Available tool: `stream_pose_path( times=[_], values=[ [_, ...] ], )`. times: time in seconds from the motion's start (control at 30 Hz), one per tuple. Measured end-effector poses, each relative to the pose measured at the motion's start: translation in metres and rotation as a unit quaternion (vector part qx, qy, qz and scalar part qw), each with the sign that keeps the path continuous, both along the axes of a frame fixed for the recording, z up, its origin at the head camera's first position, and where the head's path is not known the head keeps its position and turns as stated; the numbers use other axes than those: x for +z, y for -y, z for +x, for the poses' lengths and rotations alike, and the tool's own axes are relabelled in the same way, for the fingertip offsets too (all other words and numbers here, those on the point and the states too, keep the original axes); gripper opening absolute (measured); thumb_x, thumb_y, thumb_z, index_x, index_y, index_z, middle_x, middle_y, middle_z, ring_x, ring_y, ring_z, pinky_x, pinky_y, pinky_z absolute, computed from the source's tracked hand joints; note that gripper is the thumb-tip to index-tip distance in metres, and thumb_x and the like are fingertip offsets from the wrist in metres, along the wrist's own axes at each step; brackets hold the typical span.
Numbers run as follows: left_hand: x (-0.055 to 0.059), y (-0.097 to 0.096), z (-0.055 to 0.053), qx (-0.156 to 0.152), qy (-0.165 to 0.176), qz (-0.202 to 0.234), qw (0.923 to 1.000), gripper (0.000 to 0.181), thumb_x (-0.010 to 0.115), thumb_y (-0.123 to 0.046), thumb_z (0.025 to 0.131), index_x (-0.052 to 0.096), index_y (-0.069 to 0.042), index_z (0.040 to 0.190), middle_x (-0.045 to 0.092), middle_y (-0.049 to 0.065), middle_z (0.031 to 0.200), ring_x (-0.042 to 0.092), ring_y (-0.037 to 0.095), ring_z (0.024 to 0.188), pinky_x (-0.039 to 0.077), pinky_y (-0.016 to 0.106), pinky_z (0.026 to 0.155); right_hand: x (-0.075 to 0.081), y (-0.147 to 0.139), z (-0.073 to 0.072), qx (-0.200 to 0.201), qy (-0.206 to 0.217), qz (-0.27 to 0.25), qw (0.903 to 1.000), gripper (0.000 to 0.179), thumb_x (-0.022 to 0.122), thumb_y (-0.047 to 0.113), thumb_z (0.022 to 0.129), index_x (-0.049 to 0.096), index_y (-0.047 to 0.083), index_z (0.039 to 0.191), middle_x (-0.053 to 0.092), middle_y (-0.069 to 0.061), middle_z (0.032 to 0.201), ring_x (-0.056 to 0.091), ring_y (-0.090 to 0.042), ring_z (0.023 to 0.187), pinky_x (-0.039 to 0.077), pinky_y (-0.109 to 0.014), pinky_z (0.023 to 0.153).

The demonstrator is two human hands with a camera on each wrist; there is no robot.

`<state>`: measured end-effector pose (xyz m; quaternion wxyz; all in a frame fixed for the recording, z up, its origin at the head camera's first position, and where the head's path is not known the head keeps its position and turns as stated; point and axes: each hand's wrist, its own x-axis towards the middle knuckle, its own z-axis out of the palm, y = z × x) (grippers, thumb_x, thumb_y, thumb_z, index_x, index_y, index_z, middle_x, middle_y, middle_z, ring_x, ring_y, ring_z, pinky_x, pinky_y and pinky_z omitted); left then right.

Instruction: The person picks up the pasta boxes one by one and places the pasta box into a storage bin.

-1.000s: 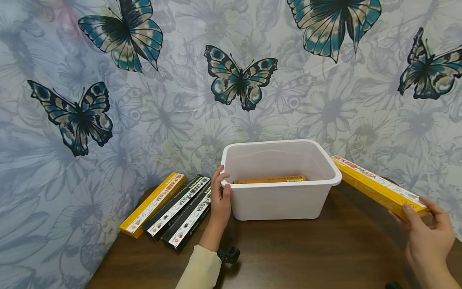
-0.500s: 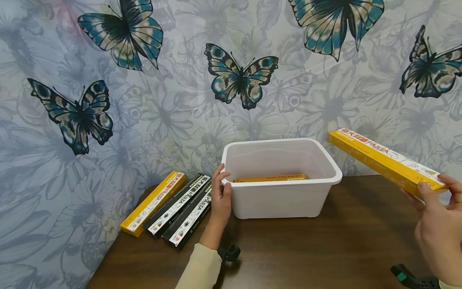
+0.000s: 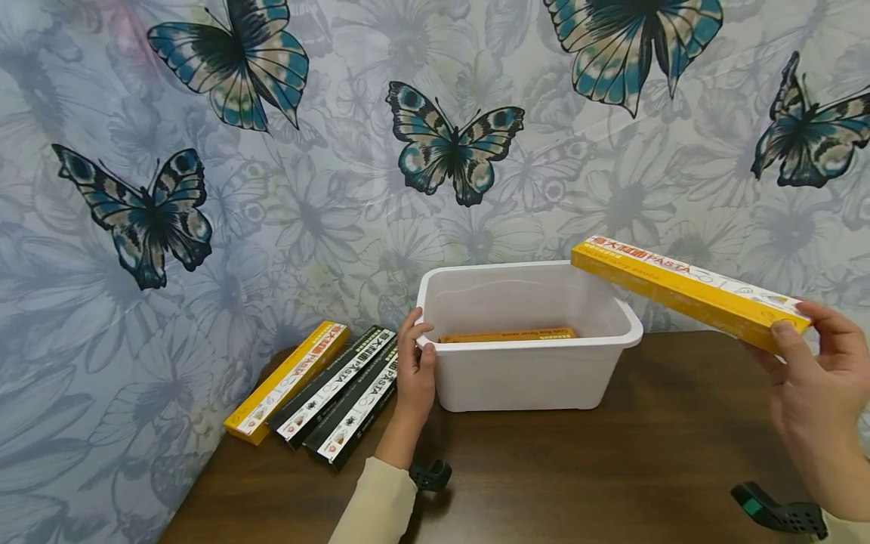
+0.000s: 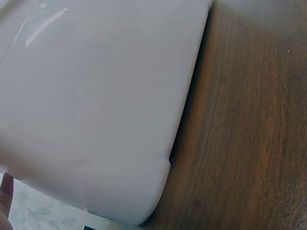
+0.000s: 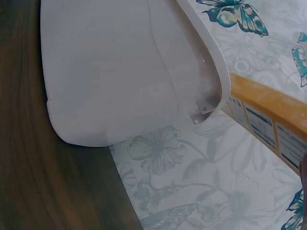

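A white plastic bin (image 3: 523, 378) stands on the wooden table, with one yellow pasta box (image 3: 506, 335) partly visible inside. My left hand (image 3: 414, 378) grips the bin's left rim, fingers over the edge and thumb at the front. In my right hand (image 3: 819, 378) is another yellow pasta box (image 3: 686, 291), pinched at its near end between thumb and fingers. That box is raised and tilted, its far end above the bin's right back rim. The right wrist view shows the same yellow box (image 5: 273, 105) beyond the bin's rim; only a sliver of hand appears there.
Left of the bin, a yellow pasta box (image 3: 287, 384) and two black pasta boxes (image 3: 333, 389) lie side by side on the table (image 3: 544, 476). A butterfly-patterned backdrop (image 3: 326, 189) rises right behind the bin.
My right hand has lifted the yellow pasta box from beside the bin, then moved it left so its far end is over the bin's rim. The left hand stays on the rim.
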<state>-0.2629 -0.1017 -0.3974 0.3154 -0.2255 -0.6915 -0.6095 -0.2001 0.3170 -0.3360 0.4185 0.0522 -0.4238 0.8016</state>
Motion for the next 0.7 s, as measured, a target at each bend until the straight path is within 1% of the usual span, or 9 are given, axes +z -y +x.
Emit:
stream_pose_path(
  times=[0.1, 0.2, 0.3, 0.43, 0.53, 0.7],
  values=[
    [0.0, 0.001, 0.0, 0.003, -0.005, -0.001, 1.0, 0.026, 0.044, -0.005, 0.098, 0.05, 0.004, 0.122, 0.031, 0.028, 0.155, 0.03, 0.047, 0.145, 0.031, 0.066, 0.109, 0.001, 0.004, -0.001, 0.014, 0.006, 0.003, 0.9999, 0.036, 0.054, -0.018, 0.092, 0.056, -0.009, 0.127, 0.05, -0.012, 0.127, 0.056, -0.023, 0.113, 0.057, -0.025, 0.068],
    [-0.001, 0.001, -0.001, 0.002, -0.01, -0.003, 0.9999, 0.025, 0.044, -0.005, 0.098, 0.05, 0.005, 0.121, 0.032, 0.029, 0.155, 0.03, 0.048, 0.145, 0.028, 0.068, 0.11, -0.001, 0.008, -0.002, 0.033, 0.019, 0.029, 0.9989, 0.036, 0.054, -0.016, 0.093, 0.055, -0.01, 0.128, 0.051, -0.011, 0.128, 0.059, -0.021, 0.109, 0.057, -0.023, 0.069],
    [-0.001, 0.002, -0.001, 0.002, -0.008, 0.0, 1.0, 0.025, 0.044, -0.006, 0.099, 0.05, 0.005, 0.121, 0.032, 0.029, 0.155, 0.029, 0.047, 0.146, 0.026, 0.069, 0.112, -0.004, 0.01, -0.003, 0.069, 0.02, 0.079, 0.9943, 0.038, 0.053, -0.013, 0.094, 0.052, -0.009, 0.132, 0.05, -0.008, 0.13, 0.06, -0.017, 0.107, 0.057, -0.021, 0.073],
    [-0.002, 0.002, -0.001, -0.001, -0.002, 0.0, 1.0, 0.027, 0.044, -0.009, 0.1, 0.049, 0.007, 0.122, 0.031, 0.027, 0.156, 0.028, 0.046, 0.146, 0.026, 0.068, 0.112, -0.01, 0.011, -0.005, 0.112, 0.013, 0.137, 0.9842, 0.04, 0.051, -0.011, 0.097, 0.049, -0.007, 0.136, 0.048, -0.003, 0.135, 0.059, -0.013, 0.108, 0.056, -0.019, 0.077],
    [-0.002, 0.002, -0.001, -0.004, -0.002, 0.0, 1.0, 0.028, 0.044, -0.009, 0.1, 0.049, 0.008, 0.122, 0.031, 0.027, 0.156, 0.028, 0.046, 0.147, 0.026, 0.069, 0.111, -0.012, 0.012, -0.008, 0.137, 0.007, 0.146, 0.9797, 0.039, 0.049, -0.01, 0.098, 0.048, -0.005, 0.137, 0.047, -0.004, 0.136, 0.06, -0.013, 0.108, 0.057, -0.02, 0.078],
    [-0.001, 0.002, -0.001, -0.003, -0.002, 0.003, 1.0, 0.027, 0.044, -0.005, 0.099, 0.049, 0.009, 0.122, 0.031, 0.028, 0.155, 0.029, 0.047, 0.146, 0.027, 0.068, 0.111, -0.012, 0.012, -0.018, 0.196, -0.011, 0.13, 0.9718, 0.042, 0.044, -0.012, 0.099, 0.045, 0.003, 0.139, 0.045, -0.006, 0.135, 0.06, -0.013, 0.107, 0.058, -0.023, 0.079]
  ],
)
